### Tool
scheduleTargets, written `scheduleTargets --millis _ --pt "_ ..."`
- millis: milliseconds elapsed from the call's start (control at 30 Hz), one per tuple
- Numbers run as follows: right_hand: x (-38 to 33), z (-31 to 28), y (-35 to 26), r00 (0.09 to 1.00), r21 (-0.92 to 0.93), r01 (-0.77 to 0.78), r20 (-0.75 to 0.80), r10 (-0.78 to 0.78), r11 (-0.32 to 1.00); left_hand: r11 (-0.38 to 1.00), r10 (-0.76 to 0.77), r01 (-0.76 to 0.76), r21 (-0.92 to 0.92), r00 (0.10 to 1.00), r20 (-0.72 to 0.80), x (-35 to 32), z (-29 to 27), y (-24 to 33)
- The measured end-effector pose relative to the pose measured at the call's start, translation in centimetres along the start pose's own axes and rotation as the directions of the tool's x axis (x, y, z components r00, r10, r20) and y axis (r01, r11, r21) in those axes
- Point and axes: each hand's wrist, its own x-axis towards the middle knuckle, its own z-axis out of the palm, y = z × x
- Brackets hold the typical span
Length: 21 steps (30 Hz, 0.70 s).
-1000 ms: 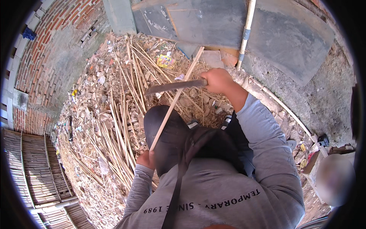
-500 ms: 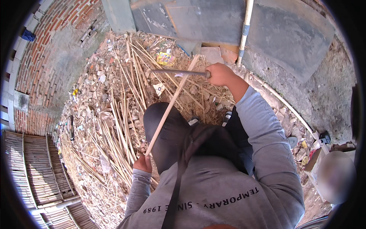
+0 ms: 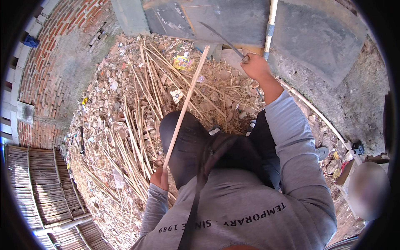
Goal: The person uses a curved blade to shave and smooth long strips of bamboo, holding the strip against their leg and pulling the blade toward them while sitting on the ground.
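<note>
The left hand is closed on the wooden strip, which runs from it toward one o'clock, its far end at ten o'clock from the right hand, gripping the knife.

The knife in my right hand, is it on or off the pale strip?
Off it: the knife in the right hand shows apart from the pale strip, with background visible between them.

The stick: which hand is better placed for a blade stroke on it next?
Probably the right hand: it grips the knife, whose blade is clear of the stick. The left hand holds the stick's near end, so it seems better suited to steadying.
</note>
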Motion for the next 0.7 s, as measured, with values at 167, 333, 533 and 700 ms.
scheduleTargets --millis 167,333,533,700 --pt "-0.5 -1.4 -0.4 0.995 0.163 0.102 -0.012 -0.101 0.981 0.994 0.027 -0.022 -0.108 0.999 0.048 1.7 0.1 -0.1" --pt "-2.6 -0.2 -3.1 0.89 0.128 0.405 0.17 -0.422 0.905 0.989 0.09 -0.081 0.12 0.993 -0.072 3.8 1.2 3.5" --pt "-4.1 1.4 -4.1 0.781 -0.002 0.519 0.407 -0.473 0.855 0.997 0.002 0.006 0.074 0.993 -0.12 3.4 1.5 3.8" --pt "-3.5 2.6 -2.6 0.771 0.008 0.469 0.483 -0.414 0.883 0.978 -0.073 0.078 0.192 0.997 -0.034 0.0 -0.6 2.4"
